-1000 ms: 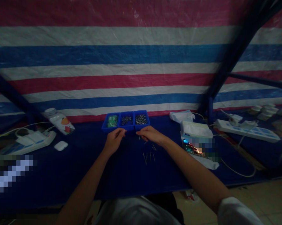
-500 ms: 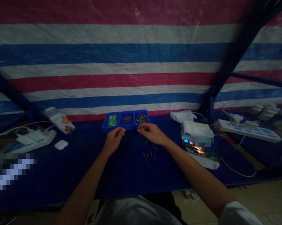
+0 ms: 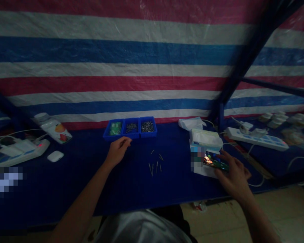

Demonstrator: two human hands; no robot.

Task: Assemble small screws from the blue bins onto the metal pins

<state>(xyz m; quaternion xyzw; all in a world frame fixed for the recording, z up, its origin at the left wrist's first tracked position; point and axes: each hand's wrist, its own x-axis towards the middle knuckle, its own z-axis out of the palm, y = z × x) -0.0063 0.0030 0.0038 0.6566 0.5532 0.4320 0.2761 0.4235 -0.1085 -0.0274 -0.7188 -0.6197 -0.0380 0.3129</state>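
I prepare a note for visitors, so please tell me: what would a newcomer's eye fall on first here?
Probably the striped sheet, red, white and blue, filling the background behind the table. The lit phone comes next, at right, with the right hand at its right end. Then three blue bins, beyond the left hand.

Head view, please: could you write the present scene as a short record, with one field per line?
Left hand: fingers curled in front of the middle bin; cannot tell if it holds anything
Right hand: at the right end of the phone, thumb and fingers at opposite edges; firm grip unclear
Left bin: green items
Middle bin: small metal pieces
Right bin: small metal pieces
Table: blue, with several loose thin pieces lying between the hands
Far left: bottle, tilted
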